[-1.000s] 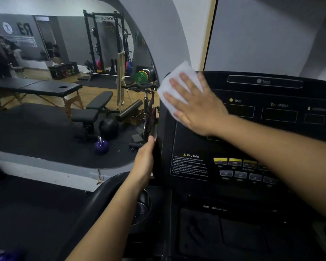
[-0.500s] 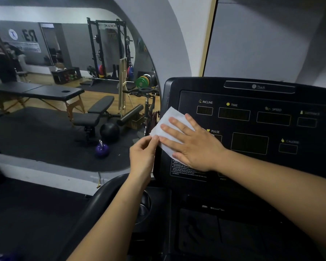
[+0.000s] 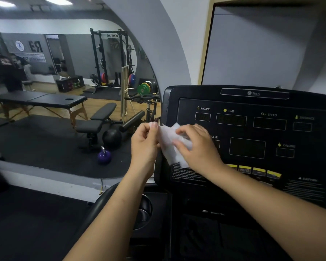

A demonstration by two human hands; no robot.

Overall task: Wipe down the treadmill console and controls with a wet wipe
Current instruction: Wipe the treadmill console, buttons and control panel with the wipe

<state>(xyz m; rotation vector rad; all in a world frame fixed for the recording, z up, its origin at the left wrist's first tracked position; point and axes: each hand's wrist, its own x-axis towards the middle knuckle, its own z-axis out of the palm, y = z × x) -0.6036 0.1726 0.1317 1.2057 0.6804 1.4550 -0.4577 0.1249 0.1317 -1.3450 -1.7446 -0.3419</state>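
Observation:
The black treadmill console [image 3: 252, 132] fills the right half of the head view, with dark display windows and a row of yellow buttons [image 3: 256, 171] low on its face. A crumpled white wet wipe [image 3: 169, 142] sits in front of the console's left edge. My left hand [image 3: 145, 144] pinches the wipe's upper left corner between thumb and fingers. My right hand [image 3: 198, 147] grips the wipe's right side, fingers curled over it, and covers part of the console's lower left.
A large wall mirror [image 3: 64, 91] to the left reflects a gym with a bench, a massage table, a rack and a purple kettlebell. A black handrail [image 3: 94, 210] and a cup holder [image 3: 145, 213] lie below my left forearm. The storage tray [image 3: 224, 238] sits under the console.
My right hand slid the wipe down from the console's upper left corner to its lower left. My left hand left the console's side edge and took hold of the wipe, now bunched between both hands.

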